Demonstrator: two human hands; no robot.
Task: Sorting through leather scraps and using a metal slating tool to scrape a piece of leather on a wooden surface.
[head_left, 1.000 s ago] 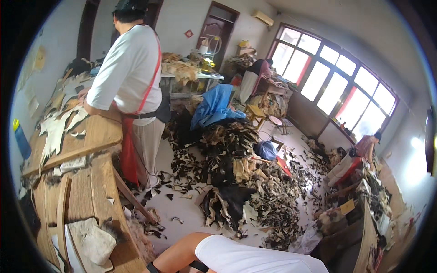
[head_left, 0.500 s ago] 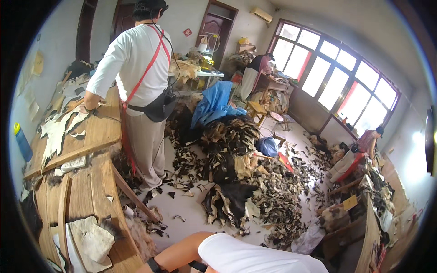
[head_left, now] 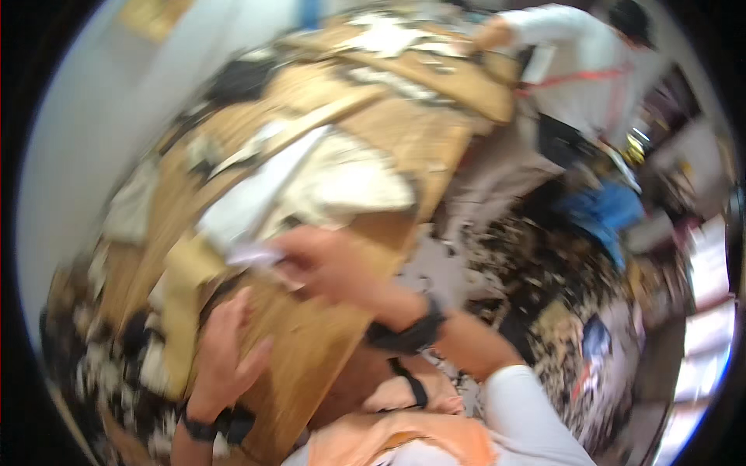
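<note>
Over the wooden bench [head_left: 326, 373], my right hand [head_left: 322, 260] is closed on a small whitish-lilac object [head_left: 255, 254]. Motion blur hides what kind of thing it is. My left hand [head_left: 225, 353] holds nothing; its fingers stretch out, with the thumb apart, at the bench's near edge. Beside that hand lies a tan sheet [head_left: 183, 303]. Just beyond my right hand, a pale piece of hide [head_left: 350, 182] with dark fur at its edge rests against a white sheet [head_left: 252, 190].
A long wooden strip [head_left: 326, 113] crosses the bench. At its far end a person in a white shirt [head_left: 571, 46] reaches over pale hides [head_left: 385, 37]. Fur scraps [head_left: 544, 272] and a blue cloth [head_left: 606, 210] lie to the right. More scraps [head_left: 116, 373] are heaped at left.
My view has swung left and down to the bench. Both my hands now show, the right one with a small pale object; before, only one arm and a white sleeve were visible.
</note>
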